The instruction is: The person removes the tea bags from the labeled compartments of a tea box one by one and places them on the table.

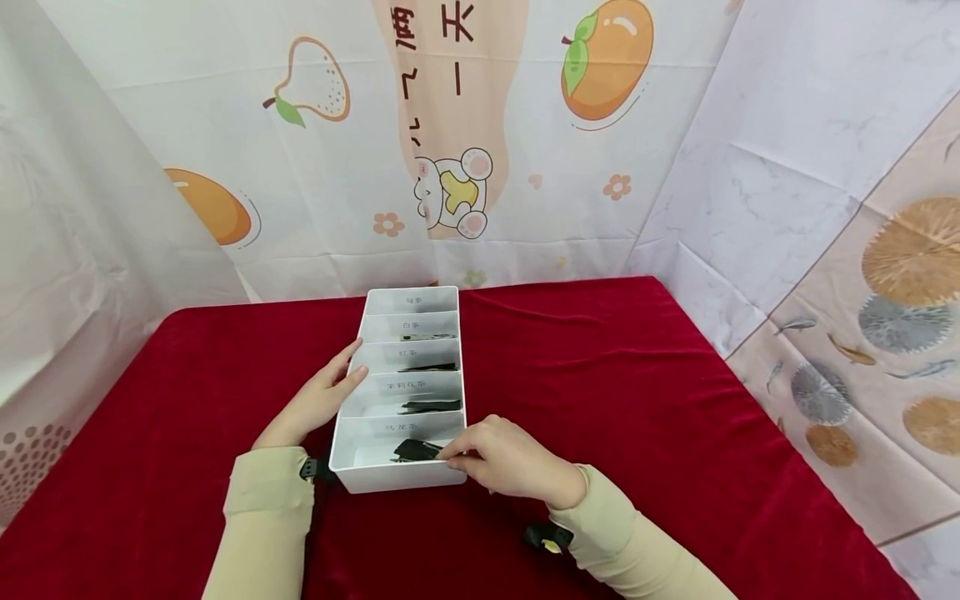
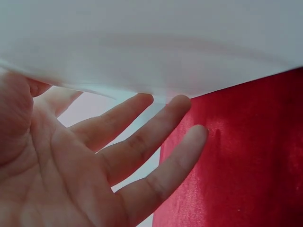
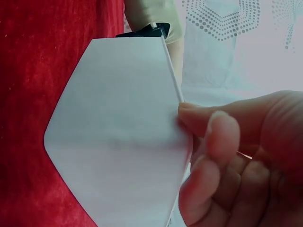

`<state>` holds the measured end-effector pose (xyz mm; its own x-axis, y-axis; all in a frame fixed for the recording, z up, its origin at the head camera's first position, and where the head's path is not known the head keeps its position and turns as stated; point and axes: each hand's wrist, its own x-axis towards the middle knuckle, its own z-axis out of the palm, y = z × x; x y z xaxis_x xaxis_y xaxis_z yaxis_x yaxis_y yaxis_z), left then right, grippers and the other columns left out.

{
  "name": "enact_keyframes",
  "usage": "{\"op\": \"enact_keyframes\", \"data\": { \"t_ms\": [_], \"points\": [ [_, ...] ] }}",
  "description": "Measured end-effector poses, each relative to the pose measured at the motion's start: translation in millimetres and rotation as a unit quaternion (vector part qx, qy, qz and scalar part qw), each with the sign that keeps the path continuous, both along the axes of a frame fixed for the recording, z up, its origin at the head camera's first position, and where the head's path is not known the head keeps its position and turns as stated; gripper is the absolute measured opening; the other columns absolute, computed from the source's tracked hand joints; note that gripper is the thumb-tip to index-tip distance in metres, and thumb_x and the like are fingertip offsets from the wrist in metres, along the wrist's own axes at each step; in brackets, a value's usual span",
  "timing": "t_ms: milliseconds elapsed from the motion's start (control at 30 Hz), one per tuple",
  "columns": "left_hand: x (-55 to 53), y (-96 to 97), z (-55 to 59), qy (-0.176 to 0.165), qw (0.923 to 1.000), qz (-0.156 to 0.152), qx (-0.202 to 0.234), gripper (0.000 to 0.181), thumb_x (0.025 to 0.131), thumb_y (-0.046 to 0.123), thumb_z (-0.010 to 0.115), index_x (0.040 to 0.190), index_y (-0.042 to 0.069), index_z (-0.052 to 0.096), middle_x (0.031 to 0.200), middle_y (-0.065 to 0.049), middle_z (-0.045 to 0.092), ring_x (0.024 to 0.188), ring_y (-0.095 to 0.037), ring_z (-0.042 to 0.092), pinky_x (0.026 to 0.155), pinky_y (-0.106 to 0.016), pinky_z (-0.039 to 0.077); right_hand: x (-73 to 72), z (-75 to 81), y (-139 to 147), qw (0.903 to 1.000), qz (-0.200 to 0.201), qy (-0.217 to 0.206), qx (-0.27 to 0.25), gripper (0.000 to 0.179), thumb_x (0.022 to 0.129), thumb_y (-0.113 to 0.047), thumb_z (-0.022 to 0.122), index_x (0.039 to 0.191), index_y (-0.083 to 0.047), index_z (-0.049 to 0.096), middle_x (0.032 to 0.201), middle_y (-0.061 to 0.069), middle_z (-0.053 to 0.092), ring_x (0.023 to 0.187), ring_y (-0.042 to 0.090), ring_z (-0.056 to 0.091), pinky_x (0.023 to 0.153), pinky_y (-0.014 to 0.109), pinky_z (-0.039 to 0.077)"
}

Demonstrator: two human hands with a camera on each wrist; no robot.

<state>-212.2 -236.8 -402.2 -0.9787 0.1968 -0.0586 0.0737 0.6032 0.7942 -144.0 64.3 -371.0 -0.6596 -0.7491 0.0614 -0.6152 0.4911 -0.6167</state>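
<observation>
A long white plastic box [image 1: 397,477] lies lengthwise before me, divided into several labelled compartments. Dark flat pieces [image 1: 417,450] lie in its nearest compartment, too small to name. More dark strips [image 1: 431,407] are in the compartments behind, and a pale, thin item [image 1: 427,337] sits farther back. My left hand [image 1: 318,400] rests along the box's left side; in the left wrist view its fingers [image 2: 142,142] are nearly straight and spread. At the near right corner, my right hand [image 1: 510,458] pinches the rim; the right wrist view shows the thumb [image 3: 208,118] against that edge.
Red cloth [image 1: 600,375] covers the table on both sides of the box. Behind stands a white curtain [image 1: 337,208] printed with fruit, and a patterned sheet [image 1: 847,333] hangs at the right. Each wrist carries a black strap [image 1: 546,536].
</observation>
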Motion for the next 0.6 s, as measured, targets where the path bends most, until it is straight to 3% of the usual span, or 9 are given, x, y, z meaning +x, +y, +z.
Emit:
{"op": "enact_keyframes", "data": {
  "t_ms": [133, 300, 500, 600],
  "points": [
    [0.1, -0.1, 0.4, 0.002, 0.9999, -0.001, -0.014, 0.068, 0.105, 0.034, 0.046, 0.159, 0.009, 0.014, 0.156, -0.033, 0.028, 0.132, -0.049, 0.045, 0.106, -0.061, 0.041, -0.3, 0.5, 1.1, 0.9988, -0.011, -0.040, -0.025, 0.018, 0.091, -0.002, 0.068, 0.106, -0.005, 0.077, 0.085, 0.006, 0.073, 0.040, -0.007, 0.044, 0.053, 0.014, 0.048],
    [0.9, -1.0, 1.5, 0.002, 0.9998, 0.000, -0.020, 0.068, 0.105, 0.035, 0.046, 0.159, 0.009, 0.015, 0.157, -0.032, 0.025, 0.138, -0.051, 0.037, 0.109, -0.063, 0.036, -0.9, 1.3, 0.5, 0.9971, -0.021, -0.055, -0.048, 0.016, 0.089, -0.001, 0.069, 0.102, -0.005, 0.078, 0.087, 0.004, 0.072, 0.040, -0.005, 0.047, 0.054, 0.015, 0.049],
    [0.1, -1.0, 1.8, 0.004, 0.9997, -0.001, -0.022, 0.067, 0.105, 0.034, 0.046, 0.159, 0.008, 0.016, 0.157, -0.032, 0.025, 0.140, -0.051, 0.034, 0.110, -0.064, 0.033, -4.3, 0.2, 3.2, 0.9923, -0.029, -0.093, -0.077, 0.014, 0.089, 0.000, 0.070, 0.099, -0.003, 0.078, 0.090, 0.007, 0.072, 0.044, 0.014, 0.059, 0.058, 0.017, 0.051],
    [0.2, -0.8, 1.9, 0.004, 0.9997, -0.001, -0.025, 0.066, 0.105, 0.034, 0.046, 0.159, 0.008, 0.017, 0.157, -0.032, 0.026, 0.140, -0.051, 0.033, 0.111, -0.065, 0.032, -6.0, -1.0, 3.6, 0.9877, -0.039, -0.118, -0.095, 0.012, 0.089, -0.002, 0.070, 0.098, -0.004, 0.078, 0.092, 0.007, 0.073, 0.047, 0.016, 0.062, 0.056, 0.020, 0.051]
  ]
}}
